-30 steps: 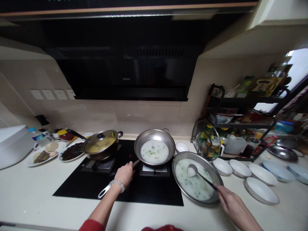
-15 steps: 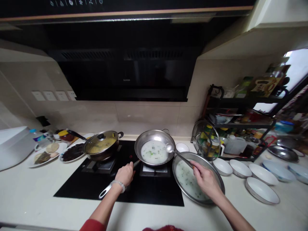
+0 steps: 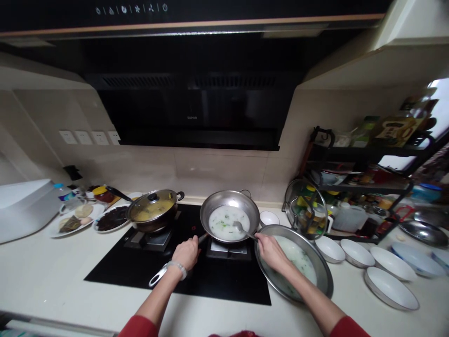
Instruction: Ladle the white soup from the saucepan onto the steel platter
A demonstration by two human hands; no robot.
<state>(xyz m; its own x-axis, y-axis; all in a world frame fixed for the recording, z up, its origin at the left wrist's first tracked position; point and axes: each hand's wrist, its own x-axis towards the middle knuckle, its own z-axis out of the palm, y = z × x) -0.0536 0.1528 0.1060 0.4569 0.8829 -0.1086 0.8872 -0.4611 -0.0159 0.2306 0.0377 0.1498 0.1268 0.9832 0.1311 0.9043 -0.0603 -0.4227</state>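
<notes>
My left hand [image 3: 186, 254] is closed around the handle of a steel wok [image 3: 229, 199] on the right burner. White soup with green bits [image 3: 224, 220] lies in the wok. My right hand [image 3: 271, 252] grips a metal ladle [image 3: 241, 228], its bowl at the right side of the soup in the wok. Under my right forearm stands a large steel basin [image 3: 328, 276] of similar white soup with green flecks, beside the stove on the counter.
A lidded pan [image 3: 154, 210] sits on the left burner. Plates of food [image 3: 52, 229] stand at the left. Several white bowls [image 3: 391, 288] line the right counter, below a black rack [image 3: 354, 187] of jars. A glass lid [image 3: 305, 206] leans against the rack.
My right hand has moved left with the ladle, from above the basin toward the wok. The ladle's bowl has lowered into the soup. My left hand still holds the wok handle.
</notes>
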